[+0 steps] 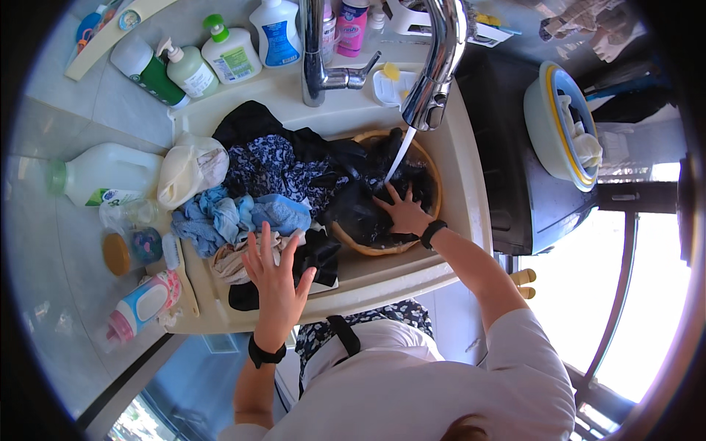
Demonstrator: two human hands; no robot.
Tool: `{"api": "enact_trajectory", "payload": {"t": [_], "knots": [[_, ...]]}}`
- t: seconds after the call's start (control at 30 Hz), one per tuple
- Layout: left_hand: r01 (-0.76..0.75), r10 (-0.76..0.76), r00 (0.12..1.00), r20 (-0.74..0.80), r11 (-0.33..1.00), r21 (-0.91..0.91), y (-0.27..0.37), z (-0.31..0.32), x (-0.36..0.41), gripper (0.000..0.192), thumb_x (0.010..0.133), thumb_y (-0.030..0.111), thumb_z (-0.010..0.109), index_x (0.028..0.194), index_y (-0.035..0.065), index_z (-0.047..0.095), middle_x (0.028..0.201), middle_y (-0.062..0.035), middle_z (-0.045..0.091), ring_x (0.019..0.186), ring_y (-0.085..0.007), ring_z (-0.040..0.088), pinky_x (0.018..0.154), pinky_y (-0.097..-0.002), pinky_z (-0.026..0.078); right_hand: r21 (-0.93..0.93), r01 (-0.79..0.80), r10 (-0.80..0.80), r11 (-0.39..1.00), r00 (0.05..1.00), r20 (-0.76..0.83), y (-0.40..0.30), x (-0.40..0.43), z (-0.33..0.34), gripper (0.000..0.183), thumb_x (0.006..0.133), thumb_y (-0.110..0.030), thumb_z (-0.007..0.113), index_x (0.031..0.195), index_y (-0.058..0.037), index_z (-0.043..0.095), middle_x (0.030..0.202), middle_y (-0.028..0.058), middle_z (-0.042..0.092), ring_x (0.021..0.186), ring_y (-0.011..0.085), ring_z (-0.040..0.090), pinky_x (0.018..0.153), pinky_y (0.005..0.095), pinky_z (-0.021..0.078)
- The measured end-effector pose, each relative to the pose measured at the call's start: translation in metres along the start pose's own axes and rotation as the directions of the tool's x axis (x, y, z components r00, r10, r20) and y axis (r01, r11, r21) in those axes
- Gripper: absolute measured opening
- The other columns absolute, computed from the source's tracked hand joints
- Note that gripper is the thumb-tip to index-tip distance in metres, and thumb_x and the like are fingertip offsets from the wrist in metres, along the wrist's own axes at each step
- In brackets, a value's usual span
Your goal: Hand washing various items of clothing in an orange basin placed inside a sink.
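Note:
My right hand (407, 212) is spread over dark wet cloth (361, 212) in a round yellow-rimmed basin (436, 182), fingers apart. Water streams from the chrome faucet spout (427, 105) into the basin just beyond my fingertips. With fingers fanned out and nothing in it, my left hand (276, 281) hovers over the near side of the sink. Past it lie blue towelling cloths (212, 220), a beige cloth (234, 259) and a black cloth (317, 259). A dark patterned garment (276, 171) spreads between this pile and the basin. Foam and cloth hide the basin's bottom.
Pump bottles (231, 55) and other bottles line the sink's back ledge, beside a soap dish (394, 88). A large jug (113, 171), a brush (185, 275) and a pink-capped bottle (143, 303) lie at left. Stacked basins (538, 127) holding cloth stand right, on a black appliance (496, 160).

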State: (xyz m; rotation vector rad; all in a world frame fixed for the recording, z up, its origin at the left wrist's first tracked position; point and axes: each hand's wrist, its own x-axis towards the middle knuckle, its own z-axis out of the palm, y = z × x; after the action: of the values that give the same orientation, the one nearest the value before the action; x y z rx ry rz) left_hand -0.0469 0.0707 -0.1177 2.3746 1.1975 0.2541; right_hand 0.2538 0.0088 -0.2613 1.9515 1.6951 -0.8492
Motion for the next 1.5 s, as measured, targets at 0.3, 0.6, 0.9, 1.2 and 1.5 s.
{"api": "enact_trajectory", "payload": {"t": [0.3, 0.6, 0.9, 1.2, 1.5], "knots": [[0.22, -0.22, 0.975, -0.004, 0.973, -0.072, 0.02, 0.019, -0.037, 0.048, 0.079, 0.02, 0.066, 0.123, 0.0132, 0.049, 0.145, -0.0179, 0.024, 0.134, -0.0442, 0.017, 0.102, -0.0639, 0.015, -0.222, 0.097, -0.04, 0.97, 0.968, 0.248, 0.045, 0.048, 0.034, 0.047, 0.072, -0.015, 0.06, 0.118, -0.0109, 0.055, 0.107, 0.0176, 0.062, 0.093, 0.0351, 0.062, 0.079, 0.0436, 0.0503], [0.304, -0.325, 0.942, -0.087, 0.933, -0.191, 0.054, 0.026, -0.051, 0.042, 0.082, 0.02, 0.064, 0.121, 0.0125, 0.051, 0.142, -0.018, 0.029, 0.132, -0.0439, 0.022, 0.104, -0.0584, 0.018, 0.112, 0.284, -0.223, 0.952, 0.897, -0.382, 0.012, 0.019, -0.051, 0.038, 0.072, -0.014, 0.063, 0.108, -0.0087, 0.055, 0.113, 0.0192, 0.055, 0.091, 0.0363, 0.06, 0.076, 0.043, 0.051], [0.302, -0.333, 0.934, -0.128, 0.929, -0.216, 0.078, 0.029, -0.051, 0.039, 0.081, 0.012, 0.063, 0.119, 0.0107, 0.054, 0.141, -0.0156, 0.033, 0.134, -0.0387, 0.023, 0.105, -0.0491, 0.024, -0.097, 0.44, -0.451, 0.893, 0.868, -0.208, 0.019, 0.042, -0.008, 0.043, 0.069, -0.023, 0.067, 0.108, -0.0081, 0.058, 0.119, 0.0159, 0.051, 0.099, 0.0358, 0.057, 0.075, 0.0435, 0.051], [0.343, -0.381, 0.916, -0.126, 0.907, -0.245, 0.075, 0.031, -0.06, 0.036, 0.081, 0.011, 0.062, 0.117, 0.0093, 0.056, 0.139, -0.0143, 0.037, 0.133, -0.0377, 0.024, 0.105, -0.0487, 0.025, -0.116, 0.195, -0.189, 0.974, 0.98, 0.061, 0.027, 0.011, -0.021, 0.06, 0.066, -0.029, 0.072, 0.118, -0.0103, 0.05, 0.121, 0.0175, 0.052, 0.091, 0.0372, 0.061, 0.074, 0.0434, 0.0518], [0.292, -0.331, 0.939, -0.096, 0.912, -0.287, 0.07, 0.039, -0.056, 0.036, 0.081, 0.014, 0.063, 0.117, 0.0084, 0.055, 0.139, -0.0149, 0.037, 0.131, -0.0408, 0.026, 0.104, -0.0514, 0.024, -0.248, 0.305, -0.352, 0.919, 0.921, -0.17, 0.032, 0.045, -0.002, 0.086, 0.064, -0.015, 0.071, 0.139, -0.0178, 0.029, 0.132, 0.0199, 0.042, 0.11, 0.0442, 0.049, 0.079, 0.0491, 0.0501]]}}
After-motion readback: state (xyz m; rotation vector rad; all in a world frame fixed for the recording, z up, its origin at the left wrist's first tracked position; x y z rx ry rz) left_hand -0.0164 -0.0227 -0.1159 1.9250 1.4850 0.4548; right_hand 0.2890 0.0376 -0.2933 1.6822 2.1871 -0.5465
